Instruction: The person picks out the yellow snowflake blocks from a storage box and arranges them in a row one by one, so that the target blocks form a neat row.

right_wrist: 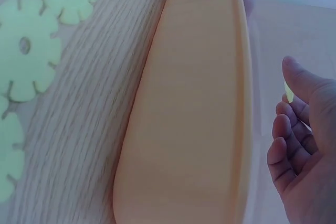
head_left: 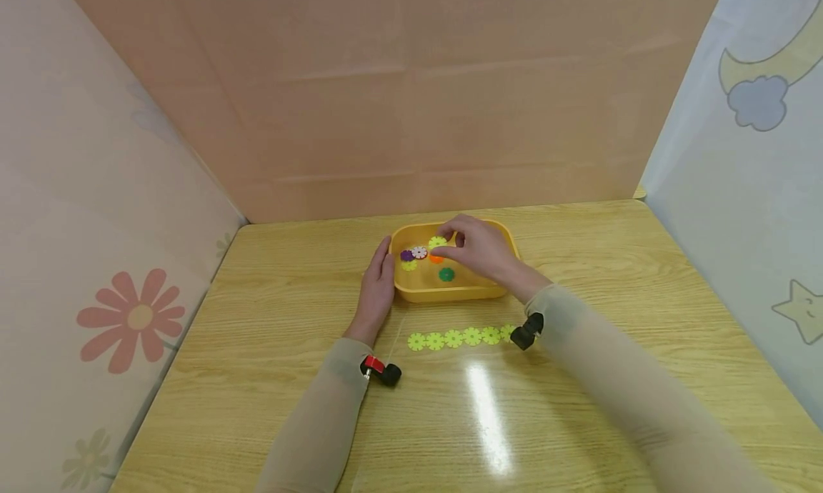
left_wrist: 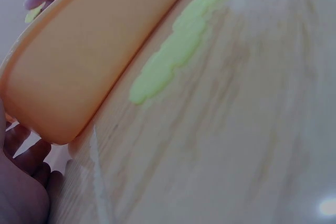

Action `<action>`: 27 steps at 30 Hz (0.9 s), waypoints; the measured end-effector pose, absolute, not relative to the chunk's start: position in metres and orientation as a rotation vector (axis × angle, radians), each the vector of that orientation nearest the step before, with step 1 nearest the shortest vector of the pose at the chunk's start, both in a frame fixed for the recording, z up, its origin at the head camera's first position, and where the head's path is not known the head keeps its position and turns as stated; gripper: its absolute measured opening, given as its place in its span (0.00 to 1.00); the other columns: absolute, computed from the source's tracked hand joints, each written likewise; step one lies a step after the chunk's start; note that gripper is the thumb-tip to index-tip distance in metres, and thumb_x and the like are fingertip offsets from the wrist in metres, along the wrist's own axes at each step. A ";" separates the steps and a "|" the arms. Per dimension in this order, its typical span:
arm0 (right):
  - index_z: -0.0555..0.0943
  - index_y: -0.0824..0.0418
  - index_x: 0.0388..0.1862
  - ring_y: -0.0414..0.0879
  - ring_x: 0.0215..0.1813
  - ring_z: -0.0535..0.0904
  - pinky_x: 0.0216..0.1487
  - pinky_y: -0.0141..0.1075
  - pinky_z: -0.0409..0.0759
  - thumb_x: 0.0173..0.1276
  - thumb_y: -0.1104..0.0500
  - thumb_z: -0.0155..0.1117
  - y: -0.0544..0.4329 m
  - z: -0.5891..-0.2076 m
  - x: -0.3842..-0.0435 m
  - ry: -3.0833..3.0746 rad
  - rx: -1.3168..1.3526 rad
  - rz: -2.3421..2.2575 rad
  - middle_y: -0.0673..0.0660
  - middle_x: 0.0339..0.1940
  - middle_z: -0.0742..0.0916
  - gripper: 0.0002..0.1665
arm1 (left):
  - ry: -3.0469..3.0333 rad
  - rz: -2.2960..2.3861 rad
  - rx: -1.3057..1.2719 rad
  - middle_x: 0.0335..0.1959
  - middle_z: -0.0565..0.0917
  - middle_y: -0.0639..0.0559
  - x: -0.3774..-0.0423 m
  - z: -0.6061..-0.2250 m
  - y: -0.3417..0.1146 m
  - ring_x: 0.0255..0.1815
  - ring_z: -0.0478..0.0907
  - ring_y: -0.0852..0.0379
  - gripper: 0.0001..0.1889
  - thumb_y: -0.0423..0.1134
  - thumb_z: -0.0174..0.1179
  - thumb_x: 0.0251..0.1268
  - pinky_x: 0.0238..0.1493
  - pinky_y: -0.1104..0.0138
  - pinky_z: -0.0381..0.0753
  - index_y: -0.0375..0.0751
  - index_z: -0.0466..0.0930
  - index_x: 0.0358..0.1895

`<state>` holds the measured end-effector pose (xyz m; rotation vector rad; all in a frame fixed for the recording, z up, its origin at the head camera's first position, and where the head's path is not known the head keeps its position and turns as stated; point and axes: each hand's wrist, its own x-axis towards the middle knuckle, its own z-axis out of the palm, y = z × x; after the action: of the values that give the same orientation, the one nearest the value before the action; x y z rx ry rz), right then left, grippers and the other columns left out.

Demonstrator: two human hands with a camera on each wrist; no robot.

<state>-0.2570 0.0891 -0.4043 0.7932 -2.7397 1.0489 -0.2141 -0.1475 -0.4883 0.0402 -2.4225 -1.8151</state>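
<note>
My left hand (head_left: 376, 293) rests against the left wall of an orange plastic tray (head_left: 444, 294), its fingers lying along the outside. Over the tray, my right hand (head_left: 479, 250) pinches a yellow-green notched flower disc (head_left: 437, 242) between thumb and index finger. In the right wrist view the pinched disc (right_wrist: 289, 92) shows edge-on. Inside the tray lie a purple disc (head_left: 406, 256), a white disc (head_left: 419, 252), another yellow-green disc (head_left: 409, 266), an orange disc (head_left: 436, 259) partly hidden behind the thumb, and a green disc (head_left: 446, 274).
A row of several yellow-green flower discs (head_left: 454, 338) lies flat on the wooden table (head_left: 289, 300) in front of the tray, its right end by my right wrist camera (head_left: 527, 331). A pinkish-brown panel (head_left: 411, 121) stands behind the table, with patterned walls at both sides.
</note>
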 end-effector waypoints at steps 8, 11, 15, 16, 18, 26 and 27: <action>0.91 0.57 0.55 0.46 0.42 0.82 0.44 0.44 0.82 0.69 0.46 0.85 0.101 -0.395 -0.244 -2.702 0.826 1.042 0.52 0.47 0.89 0.23 | -2.423 -1.811 0.040 0.89 0.60 0.59 -0.215 -0.488 -0.148 0.90 0.53 0.55 0.30 0.56 0.38 0.95 0.88 0.53 0.55 0.60 0.56 0.91; 0.90 0.57 0.54 0.46 0.41 0.81 0.44 0.44 0.81 0.68 0.47 0.85 0.105 -0.394 -0.241 -2.692 0.837 1.040 0.53 0.46 0.88 0.22 | -2.424 -1.809 0.042 0.89 0.60 0.59 -0.214 -0.488 -0.148 0.90 0.53 0.55 0.30 0.56 0.38 0.95 0.88 0.53 0.55 0.61 0.56 0.91; 0.90 0.57 0.53 0.46 0.40 0.79 0.42 0.44 0.79 0.68 0.47 0.86 0.111 -0.394 -0.236 -2.686 0.847 1.015 0.54 0.45 0.88 0.23 | -2.425 -1.806 0.040 0.89 0.60 0.59 -0.214 -0.488 -0.148 0.90 0.53 0.55 0.30 0.56 0.38 0.95 0.88 0.53 0.54 0.61 0.56 0.91; 0.89 0.57 0.53 0.46 0.40 0.79 0.42 0.44 0.79 0.68 0.46 0.86 0.112 -0.394 -0.235 -2.685 0.850 1.005 0.53 0.44 0.87 0.23 | -2.426 -1.807 0.039 0.90 0.60 0.59 -0.214 -0.487 -0.148 0.90 0.53 0.55 0.30 0.56 0.38 0.95 0.88 0.53 0.54 0.61 0.56 0.91; 0.89 0.57 0.53 0.46 0.39 0.79 0.41 0.43 0.79 0.68 0.46 0.85 0.115 -0.394 -0.232 -2.683 0.854 0.990 0.52 0.44 0.87 0.23 | -2.424 -1.808 0.040 0.90 0.60 0.59 -0.214 -0.487 -0.148 0.90 0.53 0.55 0.30 0.56 0.38 0.95 0.88 0.53 0.54 0.61 0.56 0.91; 0.88 0.55 0.50 0.45 0.38 0.78 0.39 0.43 0.78 0.67 0.50 0.87 0.130 -0.394 -0.218 -2.669 0.850 0.998 0.51 0.42 0.86 0.20 | -2.423 -1.809 0.054 0.89 0.60 0.59 -0.214 -0.488 -0.147 0.90 0.53 0.54 0.30 0.58 0.39 0.94 0.88 0.52 0.55 0.62 0.56 0.91; 0.88 0.55 0.50 0.45 0.38 0.77 0.38 0.43 0.78 0.67 0.50 0.87 0.132 -0.394 -0.217 -2.670 0.846 0.998 0.51 0.41 0.85 0.20 | -2.426 -1.807 0.054 0.89 0.60 0.60 -0.215 -0.489 -0.147 0.90 0.53 0.54 0.30 0.58 0.38 0.94 0.88 0.52 0.55 0.62 0.56 0.91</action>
<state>-0.2169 0.1324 -0.3940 0.8462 -2.6701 0.9981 -0.2145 -0.1472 -0.4885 0.0536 -2.4259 -1.8072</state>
